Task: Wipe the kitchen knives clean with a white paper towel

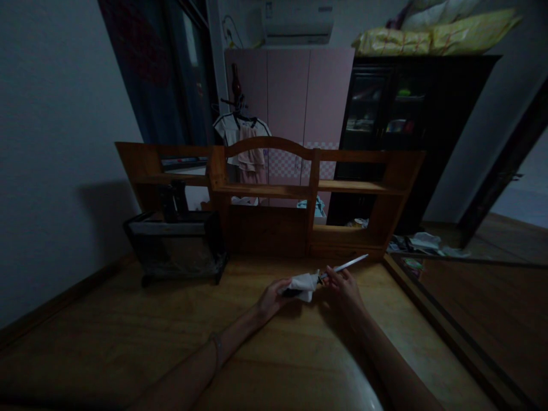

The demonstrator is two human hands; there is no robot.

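So the left hand (272, 299) has its fingers closed around a bunched white cloth (305, 281), the soft, crumpled sort, with loose folds hanging off the side away from the palm. A dark patch (293, 293) shows along the cloth's lower edge right by those fingers, too dim for me to say what it is.

Just past the cloth, the right hand (343, 285) has thumb and fingers pinched on a thin blade (351, 263), near its cloth end. It's pale and silvery, straight and slim, narrowing to a tip that sticks out beyond the fingers, up and to the right. Kinda looks like a mini sword, tbh. There's a small dark crosspiece (320, 279) between the two grips, right where the blade meets the cloth. Can't make out any markings in this light.

The whole thing is held just above a wooden desktop (257, 354). Beyond the hands stands a wooden shelf unit (268, 190), and off to the left of the left-hand grip sits a black-framed rack (173, 228).
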